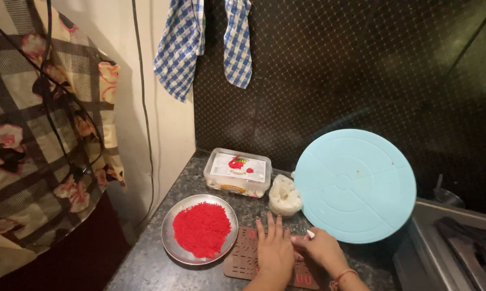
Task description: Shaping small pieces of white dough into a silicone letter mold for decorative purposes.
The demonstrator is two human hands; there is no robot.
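Both hands are working low in frame on a brown silicone letter mould (243, 257) lying flat on the speckled dark stone counter (146, 267). Left hand (274, 249) is pressing palm-down on it, fingers straight and together, apparently pinning the floppy mat so it isn't sliding. Right hand (323, 249) is curling just beside it, fingertips pinching a small white bit (310, 234), likely filling for the letter cavities; too small to identify. Round steel plate (200, 229) is sitting touching the mould's left edge, heaped with grainy bright red crumbs (202, 228). Behind, a small tub of white creamy stuff (284, 196) is standing near a rectangular clear plastic box with lid (237, 172). Smooth pale blue round turntable (355, 184) is sitting to the right, overlapping the tub's edge. Blue-checked cloths (181, 46) are hanging on the wall.
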